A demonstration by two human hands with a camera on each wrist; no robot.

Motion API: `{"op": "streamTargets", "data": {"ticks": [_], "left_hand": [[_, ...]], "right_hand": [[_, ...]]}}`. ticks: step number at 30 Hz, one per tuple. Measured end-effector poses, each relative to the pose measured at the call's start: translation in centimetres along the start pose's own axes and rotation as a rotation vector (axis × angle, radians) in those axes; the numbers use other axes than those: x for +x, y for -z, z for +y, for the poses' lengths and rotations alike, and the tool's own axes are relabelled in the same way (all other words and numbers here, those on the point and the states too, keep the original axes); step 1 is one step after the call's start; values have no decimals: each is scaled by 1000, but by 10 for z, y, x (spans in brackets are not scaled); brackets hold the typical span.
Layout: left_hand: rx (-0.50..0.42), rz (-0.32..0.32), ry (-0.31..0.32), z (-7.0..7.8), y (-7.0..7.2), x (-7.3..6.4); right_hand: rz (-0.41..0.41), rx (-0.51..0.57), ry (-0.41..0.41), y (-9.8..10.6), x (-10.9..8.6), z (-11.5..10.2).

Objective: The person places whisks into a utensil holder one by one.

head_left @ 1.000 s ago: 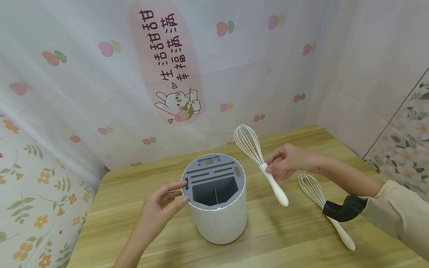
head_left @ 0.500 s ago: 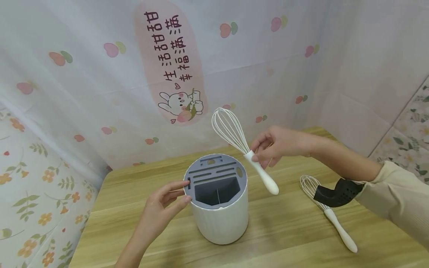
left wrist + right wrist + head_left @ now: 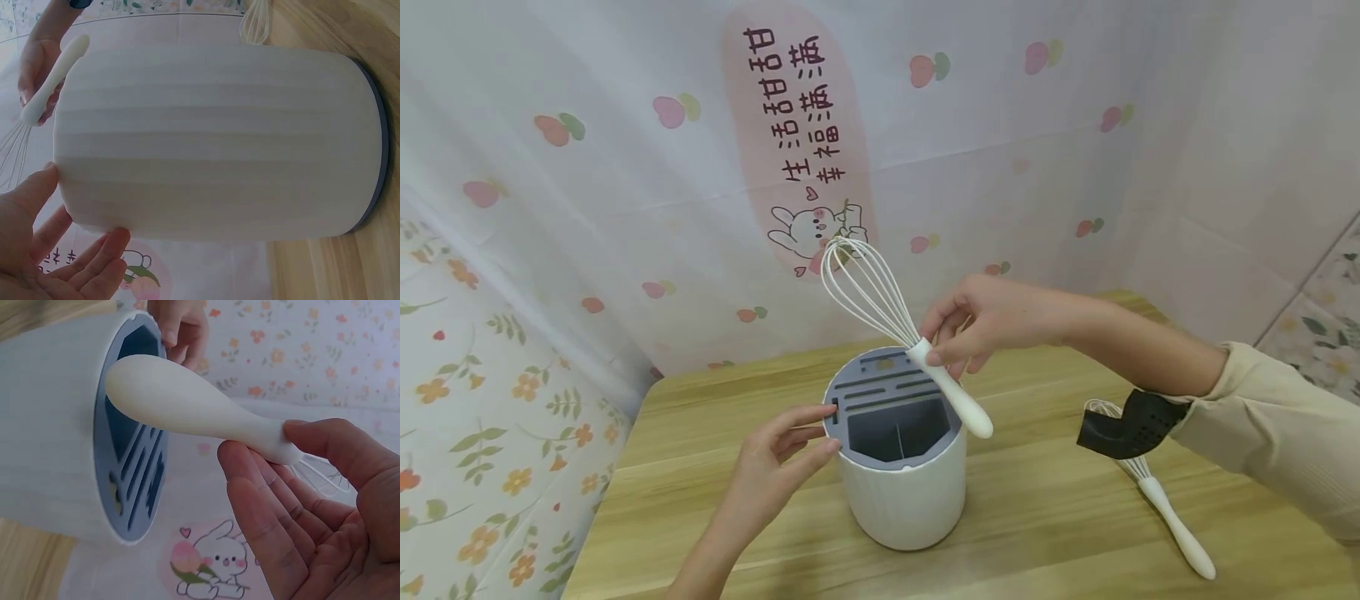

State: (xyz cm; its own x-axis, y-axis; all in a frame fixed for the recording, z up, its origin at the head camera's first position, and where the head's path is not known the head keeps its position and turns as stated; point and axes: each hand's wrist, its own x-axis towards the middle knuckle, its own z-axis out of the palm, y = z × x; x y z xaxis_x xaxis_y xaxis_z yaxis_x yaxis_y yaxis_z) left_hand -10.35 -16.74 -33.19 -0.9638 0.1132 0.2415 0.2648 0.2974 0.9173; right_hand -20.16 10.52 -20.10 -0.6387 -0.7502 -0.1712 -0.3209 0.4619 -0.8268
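Note:
My right hand (image 3: 992, 317) pinches a white whisk (image 3: 957, 398) at the top of its handle, between thumb and fingers. The whisk's wire head points up and to the left, while the handle's butt end tilts down over the right rim of a white utensil holder (image 3: 902, 504). The holder stands upright, with a grey slotted top. Fingertips of my left hand (image 3: 778, 454) touch the holder's left side and rim. From the left wrist view, its fingers look spread along the ribbed wall (image 3: 219, 144). In the right wrist view, the whisk handle (image 3: 169, 397) overlaps the holder's opening.
A second white whisk (image 3: 1176, 525) lies on the wooden table (image 3: 1045, 533) at the right, partly hidden by a black wrist mount (image 3: 1131, 425) on my right sleeve. Behind the table hangs a fruit-patterned curtain (image 3: 700, 233). Floral cloth (image 3: 505, 433) hangs at the left.
My right hand has carried the whisk leftward, from beside the holder to over its right rim. My left hand stays at the holder's side, and the second whisk stays on the table.

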Motion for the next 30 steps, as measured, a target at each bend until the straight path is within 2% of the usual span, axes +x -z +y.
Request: {"op": "streamTargets", "data": {"ticks": [7,15,19,25,30], "left_hand": [[-1,2,-3,-1,0,-1],[8,9,-13,-2,0,-1],[3,7,-21,-2,0,-1],[-8,6,-25,-3,0,0],[-12,6,-31,-3,0,1]], "right_hand": [[-3,-16,60,-12,11,-15],[7,-56,179,-27,26,-26],[-9,-59,236,-35,33,-24],[-20,-165,326,-45,45,-18],[-69,-215,335,-51,51,-12]]}}
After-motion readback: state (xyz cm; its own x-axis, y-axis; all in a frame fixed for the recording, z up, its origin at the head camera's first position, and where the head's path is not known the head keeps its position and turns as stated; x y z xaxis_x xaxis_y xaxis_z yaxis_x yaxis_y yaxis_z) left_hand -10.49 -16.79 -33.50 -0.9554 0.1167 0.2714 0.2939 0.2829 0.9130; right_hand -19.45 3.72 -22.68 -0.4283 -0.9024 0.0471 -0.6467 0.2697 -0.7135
